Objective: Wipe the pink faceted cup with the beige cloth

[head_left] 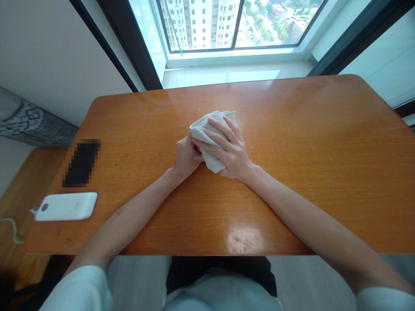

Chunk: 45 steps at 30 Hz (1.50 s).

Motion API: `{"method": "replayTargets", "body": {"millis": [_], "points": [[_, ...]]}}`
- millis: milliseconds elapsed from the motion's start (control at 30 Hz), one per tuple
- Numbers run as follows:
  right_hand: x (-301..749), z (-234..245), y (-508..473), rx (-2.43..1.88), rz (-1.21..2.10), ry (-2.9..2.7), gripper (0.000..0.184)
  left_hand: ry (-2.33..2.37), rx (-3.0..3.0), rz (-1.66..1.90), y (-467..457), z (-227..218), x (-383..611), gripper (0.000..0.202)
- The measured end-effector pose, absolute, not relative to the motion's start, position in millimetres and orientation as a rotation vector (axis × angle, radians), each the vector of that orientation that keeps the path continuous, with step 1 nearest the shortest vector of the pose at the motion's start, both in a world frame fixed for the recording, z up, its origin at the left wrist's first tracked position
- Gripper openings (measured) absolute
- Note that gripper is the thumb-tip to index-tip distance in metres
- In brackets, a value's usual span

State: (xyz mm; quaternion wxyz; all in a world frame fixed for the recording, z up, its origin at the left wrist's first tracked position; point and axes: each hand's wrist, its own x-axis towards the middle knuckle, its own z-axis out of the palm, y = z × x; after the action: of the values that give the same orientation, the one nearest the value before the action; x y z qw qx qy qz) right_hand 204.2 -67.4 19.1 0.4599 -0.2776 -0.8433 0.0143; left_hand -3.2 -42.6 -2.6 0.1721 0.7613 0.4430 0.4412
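A crumpled white cloth point(207, 138) sits bunched in the middle of the orange wooden table point(292, 142). My right hand point(227, 149) lies over it, with its fingers spread across the top and gripping it. My left hand point(186, 157) presses against the cloth's near left side, its fingers curled in and partly hidden behind the fold. Both forearms rest on the tabletop, and the two hands meet around the cloth.
A black phone point(81, 163), blurred out, and a white power bank point(66, 206) with a thin cable lie at the table's left end. A window and its sill stand beyond the far edge. A lower wooden surface point(29, 207) lies to the left.
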Motion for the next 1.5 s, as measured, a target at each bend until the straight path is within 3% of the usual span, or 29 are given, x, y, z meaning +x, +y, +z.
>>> {"method": "replayTargets", "body": {"millis": [133,200,267,367,433,600,667,733,867,933,1100,1200,1367,1500], "points": [[205.9,13.1,-57.3,-0.961,0.307,-1.753,0.055,1.275,2.170,1.286,-46.9,5.9,3.4,0.074],[206.5,12.9,-57.5,-1.006,0.363,-1.696,0.056,1.268,2.172,1.280,-48.6,8.6,4.7,0.076],[206.0,15.5,-62.5,-0.962,0.277,-1.789,0.055,1.265,2.162,1.269,-48.2,7.1,2.9,0.072],[204.3,20.2,-69.8,-0.789,0.083,-2.066,0.055,1.262,2.165,1.214,-44.9,-0.1,-2.3,0.046],[204.2,20.5,-69.1,-0.716,0.016,-2.144,0.055,1.279,2.171,1.196,-43.2,-2.9,-3.6,0.038],[209.2,12.8,-54.1,-0.923,0.273,-1.814,0.053,1.304,2.193,1.278,-45.4,5.2,3.7,0.071],[209.5,11.4,-53.0,-0.984,0.355,-1.736,0.055,1.293,2.190,1.290,-46.5,8.2,5.3,0.074],[206.7,12.8,-57.7,-0.985,0.297,-1.772,0.058,1.289,2.165,1.289,-46.1,7.6,3.8,0.072],[198.1,17.8,-68.4,-0.807,0.065,-2.047,0.058,1.290,2.143,1.206,-43.5,0.7,-2.8,0.043],[198.5,16.9,-66.0,-0.789,0.059,-2.064,0.059,1.323,2.146,1.191,-43.8,0.4,-2.9,0.040],[209.2,10.1,-54.1,-1.093,0.290,-1.744,0.061,1.338,2.155,1.263,-48.1,9.4,3.9,0.074],[206.1,14.0,-62.3,-1.010,0.214,-1.833,0.062,1.287,2.132,1.281,-47.5,8.0,2.2,0.068],[195.7,22.5,-72.4,-0.805,0.099,-2.113,0.052,1.284,2.145,1.204,-43.7,-0.8,-3.7,0.035],[202.4,16.3,-59.5,-0.980,0.270,-1.831,0.054,1.331,2.126,1.282,-45.9,5.0,2.8,0.067]]}}
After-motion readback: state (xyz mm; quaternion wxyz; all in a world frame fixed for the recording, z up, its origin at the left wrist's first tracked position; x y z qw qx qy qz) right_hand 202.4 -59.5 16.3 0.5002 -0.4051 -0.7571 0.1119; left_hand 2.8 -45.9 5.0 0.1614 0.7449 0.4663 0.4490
